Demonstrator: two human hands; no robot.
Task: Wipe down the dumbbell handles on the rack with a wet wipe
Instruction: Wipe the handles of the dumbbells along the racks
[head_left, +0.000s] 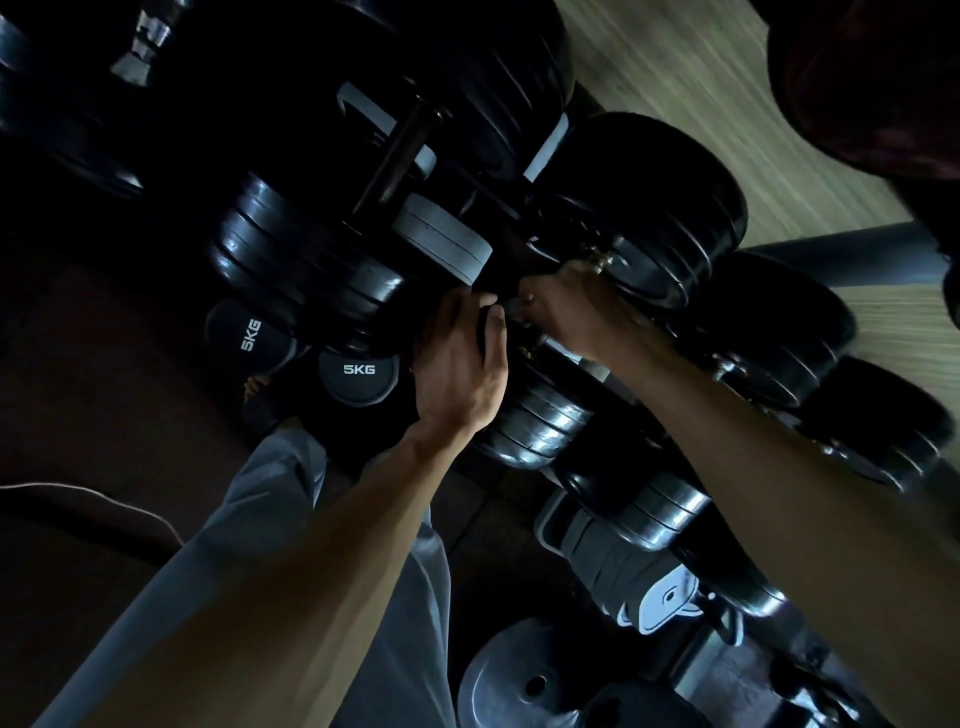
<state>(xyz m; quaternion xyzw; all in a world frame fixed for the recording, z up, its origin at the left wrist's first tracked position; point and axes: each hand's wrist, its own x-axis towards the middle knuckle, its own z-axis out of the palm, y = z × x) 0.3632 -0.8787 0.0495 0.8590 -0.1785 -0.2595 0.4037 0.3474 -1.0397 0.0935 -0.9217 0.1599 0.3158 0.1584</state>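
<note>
Dim, heavy shadows, faint glints on plates, blurred edges, wide-angle tilt

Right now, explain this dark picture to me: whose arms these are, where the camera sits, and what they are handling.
The single view comes from a camera worn on a person's head, looking down, so both bare arms are that person's own. The left hand and right hand meet at a dumbbell handle between black weight plates on the rack. Both hands look curled round it, but the gloom hides any wipe. Two 5KG dumbbells sit lower left, and grey trousers show below.
</note>
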